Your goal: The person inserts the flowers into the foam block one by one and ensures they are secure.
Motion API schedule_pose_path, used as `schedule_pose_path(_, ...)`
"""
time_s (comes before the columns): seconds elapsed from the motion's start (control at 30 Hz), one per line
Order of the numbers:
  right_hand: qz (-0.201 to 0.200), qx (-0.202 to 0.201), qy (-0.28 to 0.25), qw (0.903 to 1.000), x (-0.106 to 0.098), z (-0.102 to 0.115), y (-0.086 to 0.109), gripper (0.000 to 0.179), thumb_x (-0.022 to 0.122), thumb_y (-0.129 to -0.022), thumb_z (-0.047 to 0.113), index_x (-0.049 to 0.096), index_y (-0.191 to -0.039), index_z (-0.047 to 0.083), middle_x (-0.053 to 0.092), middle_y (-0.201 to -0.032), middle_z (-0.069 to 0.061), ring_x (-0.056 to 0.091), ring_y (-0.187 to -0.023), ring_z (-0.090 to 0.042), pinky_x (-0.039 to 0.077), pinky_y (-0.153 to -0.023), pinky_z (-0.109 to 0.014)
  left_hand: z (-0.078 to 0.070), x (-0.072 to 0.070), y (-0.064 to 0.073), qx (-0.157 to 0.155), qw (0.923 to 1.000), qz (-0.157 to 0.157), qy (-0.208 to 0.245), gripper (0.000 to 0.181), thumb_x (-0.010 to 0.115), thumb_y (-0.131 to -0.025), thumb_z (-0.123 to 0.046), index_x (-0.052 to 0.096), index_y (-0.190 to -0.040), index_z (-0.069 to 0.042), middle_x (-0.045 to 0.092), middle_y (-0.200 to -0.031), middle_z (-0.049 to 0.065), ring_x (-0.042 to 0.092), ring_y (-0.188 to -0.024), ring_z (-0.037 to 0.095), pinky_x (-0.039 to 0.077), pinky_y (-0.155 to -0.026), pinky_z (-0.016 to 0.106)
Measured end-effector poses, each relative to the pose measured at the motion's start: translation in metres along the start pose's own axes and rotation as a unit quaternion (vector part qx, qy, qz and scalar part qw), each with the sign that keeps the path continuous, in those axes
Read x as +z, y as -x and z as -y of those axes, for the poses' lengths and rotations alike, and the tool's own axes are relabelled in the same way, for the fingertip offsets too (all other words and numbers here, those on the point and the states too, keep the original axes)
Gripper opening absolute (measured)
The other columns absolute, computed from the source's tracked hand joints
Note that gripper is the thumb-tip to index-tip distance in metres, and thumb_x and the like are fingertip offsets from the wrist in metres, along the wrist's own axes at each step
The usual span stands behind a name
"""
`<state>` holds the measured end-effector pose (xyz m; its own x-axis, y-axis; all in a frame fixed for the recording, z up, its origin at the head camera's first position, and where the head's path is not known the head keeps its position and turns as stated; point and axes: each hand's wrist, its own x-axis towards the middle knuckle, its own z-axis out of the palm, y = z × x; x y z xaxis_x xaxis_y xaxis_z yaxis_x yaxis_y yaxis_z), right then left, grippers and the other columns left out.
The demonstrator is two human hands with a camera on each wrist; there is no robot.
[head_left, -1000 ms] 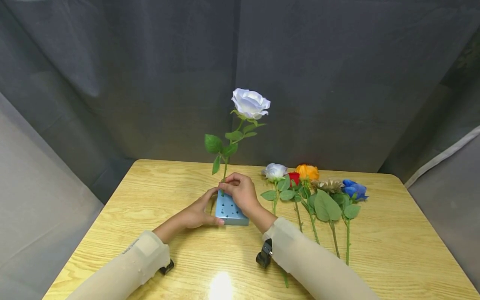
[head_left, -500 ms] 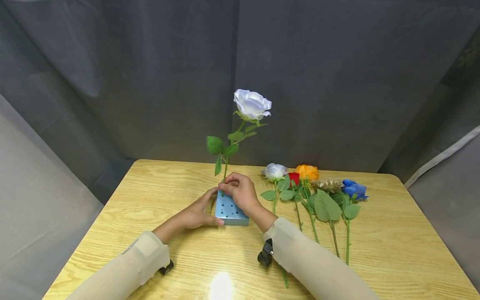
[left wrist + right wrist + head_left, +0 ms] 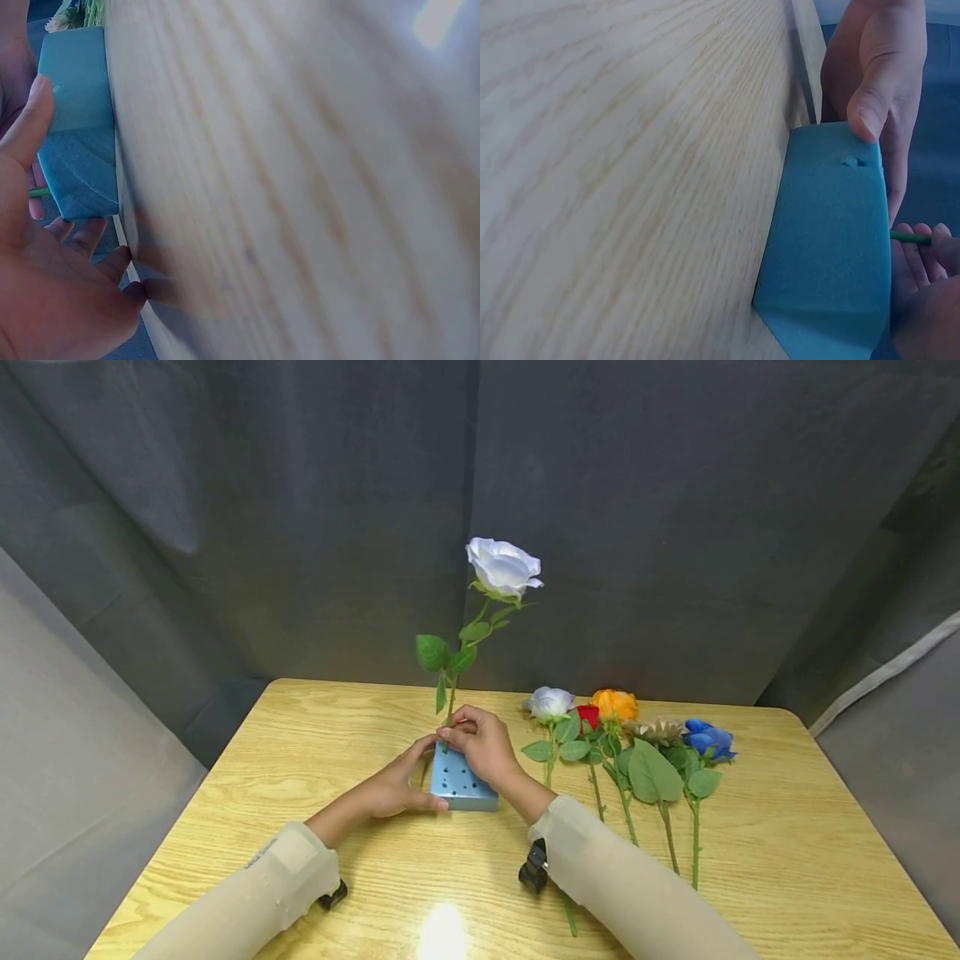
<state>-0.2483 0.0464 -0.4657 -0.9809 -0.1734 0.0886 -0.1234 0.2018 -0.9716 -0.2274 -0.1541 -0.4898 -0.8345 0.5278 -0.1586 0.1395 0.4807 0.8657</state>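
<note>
A light blue foam block [image 3: 472,802] with several holes in its top lies on the wooden table. My left hand [image 3: 392,788] holds it from the left, thumb on the near face and fingers along the far side. A white rose [image 3: 504,568] stands upright with a slight tilt, its stem foot at a hole near the block's far left corner. My right hand [image 3: 483,747] pinches the green stem low down, just above the block. Both wrist views show the block's side faces, and the right wrist view shows the stem [image 3: 910,236] between the right fingers.
To the right lie a second white rose [image 3: 550,703], a red flower [image 3: 588,717], an orange flower [image 3: 615,703], a brownish flower [image 3: 657,732] and a blue flower [image 3: 708,739], stems toward me. A dark curtain [image 3: 337,527] hangs behind the table [image 3: 300,718].
The white rose's leaves have shifted slightly right and down and turned a little. Its bloom has barely moved. Both hands and the foam block stay in place.
</note>
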Motion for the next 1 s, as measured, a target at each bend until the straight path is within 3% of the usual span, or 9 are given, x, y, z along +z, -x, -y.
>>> schedule_pose_path(0.2,0.007,-0.017,0.023,0.9996,0.0002,-0.0021,0.0003,0.006,0.072,-0.097,0.01,0.07,-0.096,0.005,0.079,-0.097,-0.009,0.076,-0.095,-0.026,0.062,-0.081,-0.032,0.0036,0.0002,-0.0004,0.003,1.0,0.0,-0.001,0.112,0.089,-0.083,-0.034,0.014,-0.166,-0.027,0.014,-0.172,0.009,0.008,-0.158,0.033,0.013,-0.123,0.063)
schedule_pose_path(0.43,0.003,-0.006,0.021,0.9998,0.0015,-0.0019,0.0007,0.008,0.075,-0.096,0.011,0.072,-0.1,0.005,0.079,-0.095,-0.008,0.076,-0.09,-0.022,0.06,-0.077,-0.029,0.0045,0.0001,-0.0005,-0.004,1.0,0.001,-0.001,0.113,0.088,-0.083,-0.036,0.012,-0.166,-0.026,0.014,-0.172,0.01,0.007,-0.158,0.034,0.013,-0.123,0.064)
schedule_pose_path(0.63,-0.008,-0.001,0.035,0.9993,0.002,-0.0054,-0.0003,0.008,0.079,-0.092,0.011,0.073,-0.096,0.007,0.077,-0.089,-0.005,0.071,-0.08,-0.013,0.054,-0.069,-0.025,0.0053,-0.0003,-0.0015,0.003,1.0,0.003,-0.001,0.114,0.088,-0.084,-0.036,0.011,-0.167,-0.023,0.014,-0.172,0.01,0.006,-0.159,0.034,0.012,-0.123,0.063)
schedule_pose_path(1.0,-0.008,-0.011,0.05,0.9987,0.0012,-0.0054,-0.0023,0.011,0.08,-0.09,0.009,0.07,-0.088,0.007,0.077,-0.084,-0.005,0.07,-0.074,-0.013,0.052,-0.065,-0.023,0.0057,-0.0004,-0.0023,0.005,1.0,0.002,-0.005,0.113,0.088,-0.084,-0.036,0.012,-0.167,-0.024,0.015,-0.172,0.009,0.007,-0.159,0.034,0.013,-0.123,0.063)
